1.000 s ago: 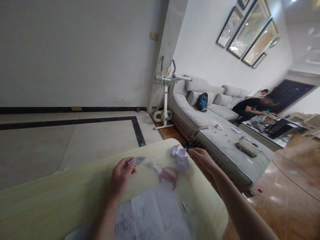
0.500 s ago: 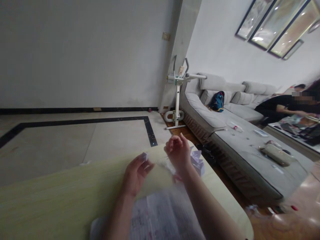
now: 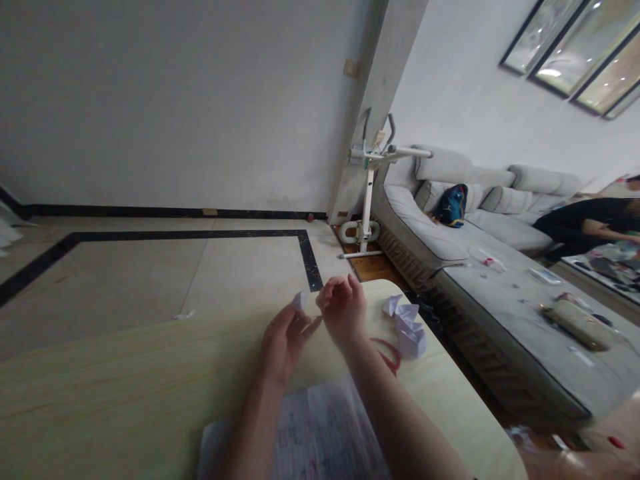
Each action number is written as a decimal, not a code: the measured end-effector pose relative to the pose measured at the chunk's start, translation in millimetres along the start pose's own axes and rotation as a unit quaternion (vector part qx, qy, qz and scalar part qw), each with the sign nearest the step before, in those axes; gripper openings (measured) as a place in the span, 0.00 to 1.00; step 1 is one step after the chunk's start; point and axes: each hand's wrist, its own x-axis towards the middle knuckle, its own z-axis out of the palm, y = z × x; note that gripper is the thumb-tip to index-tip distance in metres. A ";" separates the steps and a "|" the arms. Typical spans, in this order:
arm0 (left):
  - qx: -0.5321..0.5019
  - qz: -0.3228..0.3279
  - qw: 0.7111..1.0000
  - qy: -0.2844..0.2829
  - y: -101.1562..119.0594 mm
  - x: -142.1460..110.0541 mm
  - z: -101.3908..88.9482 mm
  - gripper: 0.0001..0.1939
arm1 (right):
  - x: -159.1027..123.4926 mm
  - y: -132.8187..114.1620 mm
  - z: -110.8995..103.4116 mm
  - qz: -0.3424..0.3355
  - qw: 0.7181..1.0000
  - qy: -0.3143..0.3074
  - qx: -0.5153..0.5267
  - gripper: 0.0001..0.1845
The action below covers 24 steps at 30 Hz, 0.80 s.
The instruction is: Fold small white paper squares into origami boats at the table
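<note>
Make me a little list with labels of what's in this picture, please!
Left hand: pinching a small folded paper
Right hand: curled close beside that paper; touching it, cannot tell
Table: pale yellow wood
Near the hands: folded paper shapes, red scissors, written sheets
Behind: grey sofa, another person

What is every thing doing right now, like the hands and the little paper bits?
left hand: pinching a small folded paper piece
right hand: curled, fingers beside that piece
folded paper shapes: piled near the table edge
written sheet: flat under the arms
red scissors: lying on the table, partly hidden
</note>
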 end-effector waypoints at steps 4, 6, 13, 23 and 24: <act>-0.010 0.006 1.000 0.003 0.5 0.1 -0.4 0.09 | -1.7 -2.8 0.3 0.009 1.000 -0.005 0.020 0.19; -0.003 0.012 1.000 0.005 0.9 -0.4 -0.3 0.11 | -2.7 -4.4 0.8 0.014 1.000 -0.007 0.020 0.19; -0.002 0.030 0.999 0.044 -1.8 1.1 -2.5 0.12 | -13.9 -47.5 -26.7 -0.046 0.993 -0.016 -0.104 0.12; 0.033 0.031 0.997 0.061 -4.2 2.9 -3.9 0.14 | -28.7 -171.5 -185.9 0.018 0.748 0.146 -0.647 0.19; 0.035 0.032 0.997 0.064 -3.7 2.7 -4.0 0.14 | -29.4 -171.0 -193.2 0.062 0.745 0.136 -0.650 0.20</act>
